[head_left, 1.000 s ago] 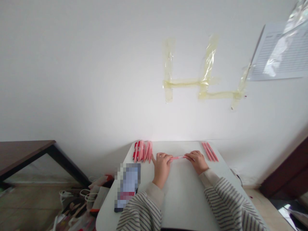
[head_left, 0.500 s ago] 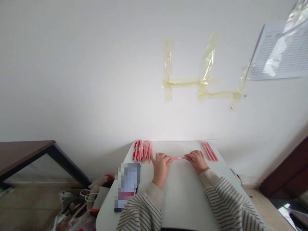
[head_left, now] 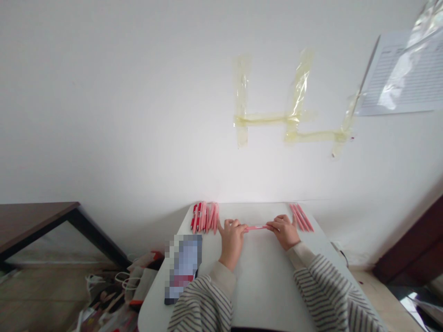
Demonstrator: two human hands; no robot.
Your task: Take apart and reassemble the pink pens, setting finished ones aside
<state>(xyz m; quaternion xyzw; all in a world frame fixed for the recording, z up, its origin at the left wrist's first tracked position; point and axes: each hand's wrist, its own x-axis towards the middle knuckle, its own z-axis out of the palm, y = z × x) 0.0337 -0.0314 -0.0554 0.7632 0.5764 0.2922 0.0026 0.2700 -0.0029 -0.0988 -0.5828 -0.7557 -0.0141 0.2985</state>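
A pink pen (head_left: pixel 256 227) lies crosswise between my two hands near the far part of the white table (head_left: pixel 266 286). My left hand (head_left: pixel 232 235) pinches its left end, and my right hand (head_left: pixel 283 229) pinches its right end. A small pale label shows on the middle of the barrel. Just left of my left hand, several pink and red pens (head_left: pixel 205 217) lie side by side at the far left corner. Beyond my right hand, a few pink pens (head_left: pixel 302 217) lie in a slanted row at the far right.
A phone (head_left: pixel 183 267), its screen blurred out, lies on the table's left side. The white wall (head_left: pixel 155 115) rises right behind the table, with yellowish tape (head_left: pixel 266 119) on it. Bags and clutter (head_left: pixel 121 290) fill the floor at left, beside a dark table (head_left: pixel 38 221).
The pen has turned slightly about its length, so its label shows less. Both hands keep their places at its ends, with only small finger movement in the right hand.
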